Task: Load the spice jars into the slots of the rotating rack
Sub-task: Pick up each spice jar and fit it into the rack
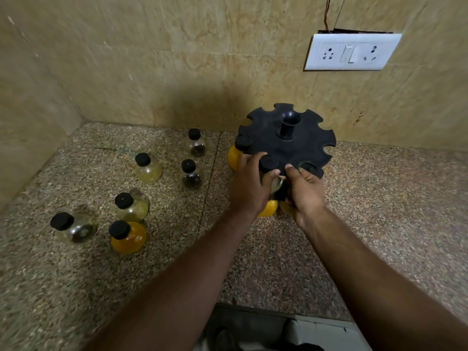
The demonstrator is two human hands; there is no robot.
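Both hands meet at the near rim of the black plastic notched rotating rack [286,140]: left hand [249,184] and right hand [304,190] close around a small clear round-bodied jar with black cap [269,162] entering a slot. It looks light, smooth, breakable; the neck under the cap seems the best hold. No labels are readable.

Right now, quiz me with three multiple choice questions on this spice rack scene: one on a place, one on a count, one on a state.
1. Where do the loose jars stand relative to the rack?
A left
B right
C behind

2. How many loose jars stand on the counter?
A four
B six
C nine

3. What are the hands doing?
A resting flat
B holding one jar at the rack
C pressing the switch

Answers: A, the jars cluster left; B, six black-capped jars stand there; B, left hand and right hand grip a jar at a slot.
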